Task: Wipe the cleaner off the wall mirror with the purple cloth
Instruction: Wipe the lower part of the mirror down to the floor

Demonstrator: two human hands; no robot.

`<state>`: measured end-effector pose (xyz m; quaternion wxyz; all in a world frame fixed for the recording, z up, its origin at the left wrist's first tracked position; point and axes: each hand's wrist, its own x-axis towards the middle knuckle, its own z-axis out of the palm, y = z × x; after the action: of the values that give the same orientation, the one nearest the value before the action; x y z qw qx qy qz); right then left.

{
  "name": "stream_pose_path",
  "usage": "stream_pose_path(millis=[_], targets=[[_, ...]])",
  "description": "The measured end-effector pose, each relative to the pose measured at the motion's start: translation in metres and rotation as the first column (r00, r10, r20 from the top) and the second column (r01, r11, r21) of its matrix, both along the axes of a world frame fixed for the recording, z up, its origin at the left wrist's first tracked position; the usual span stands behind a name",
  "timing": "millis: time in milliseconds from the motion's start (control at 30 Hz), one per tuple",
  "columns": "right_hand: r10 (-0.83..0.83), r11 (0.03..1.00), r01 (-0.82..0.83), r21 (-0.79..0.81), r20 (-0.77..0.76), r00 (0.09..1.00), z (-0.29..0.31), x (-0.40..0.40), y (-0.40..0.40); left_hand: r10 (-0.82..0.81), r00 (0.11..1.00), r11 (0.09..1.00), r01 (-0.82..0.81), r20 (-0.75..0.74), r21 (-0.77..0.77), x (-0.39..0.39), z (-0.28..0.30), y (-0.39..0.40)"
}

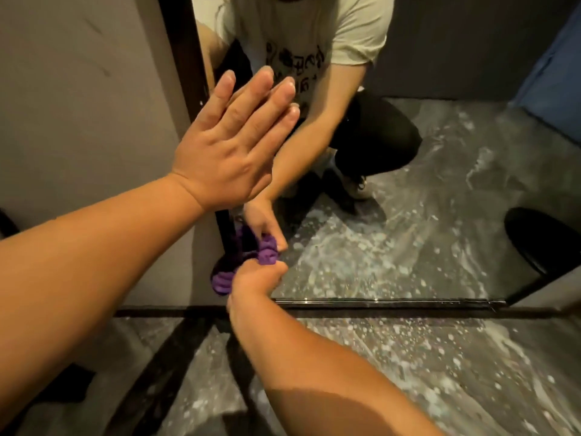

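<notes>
The wall mirror point(408, 215) fills the middle and right of the head view, dark-framed, its bottom edge just above the floor. My left hand point(226, 143) lies flat against the glass near its left frame, fingers straight and together. Low down, my right hand point(254, 278) grips the bunched purple cloth point(221, 280) and holds it against the mirror's bottom left corner. The cloth's reflection shows just above my fingers. In the glass I see a crouching person in a pale printed T-shirt and dark trousers.
A grey wall point(78, 105) stands left of the mirror. The floor point(424, 372) is dark marble with white speckles. A black round object point(540, 240) shows reflected at the right edge, and something blue point(553, 73) at the upper right.
</notes>
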<state>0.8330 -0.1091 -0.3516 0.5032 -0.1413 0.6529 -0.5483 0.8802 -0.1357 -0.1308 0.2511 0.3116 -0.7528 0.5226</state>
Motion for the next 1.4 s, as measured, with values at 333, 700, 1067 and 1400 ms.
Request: stream_pose_path(millis=[333,700,1067,1400], targets=[[-0.053,0.979,0.115,-0.165,0.343,0.938,0.108,-0.067,0.014,-0.003,1.0,0.999,0.002,0.017,0.045,0.004,0.004,0.001],[-0.424,0.885,0.282,-0.371,-0.389,0.818,0.137,-0.21,0.01,0.008,0.999,0.998,-0.011,0.037,0.065,0.008,0.005,0.001],[-0.188,0.944,-0.012,-0.331,-0.565,0.804,0.131,-0.181,0.026,0.011,0.999,0.995,-0.016,0.053,0.099,0.012,0.009,0.005],[-0.787,0.406,-0.778,-0.479,-0.616,-0.031,0.31,-0.205,-0.013,-0.017,0.988,0.994,0.034,-0.156,0.107,0.014,0.05,0.017]])
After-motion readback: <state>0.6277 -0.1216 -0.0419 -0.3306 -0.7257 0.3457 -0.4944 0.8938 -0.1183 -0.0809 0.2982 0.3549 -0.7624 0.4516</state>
